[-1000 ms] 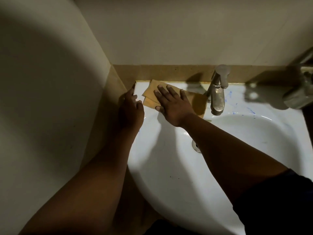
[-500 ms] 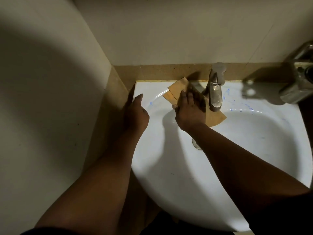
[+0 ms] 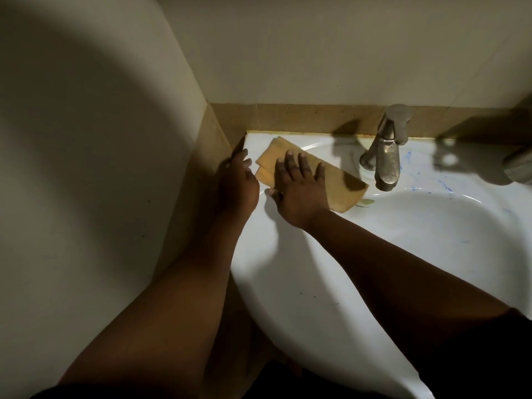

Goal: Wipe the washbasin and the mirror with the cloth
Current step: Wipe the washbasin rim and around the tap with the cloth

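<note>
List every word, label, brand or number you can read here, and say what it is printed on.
No text can be read.
White ceramic washbasin: a small greenish maker's mark on the rim beside the folded tan cloth, too small and blurred to read.
Steel tap: no marking visible.

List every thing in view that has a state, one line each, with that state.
cloth: folded, flat on the basin's back-left rim, pressed under the right hand
right hand: fingers straight and spread on the cloth
left hand: resting at the basin's left edge, holding nothing
washbasin: blue marks on the rim right of the tap
tap: no water running
</note>
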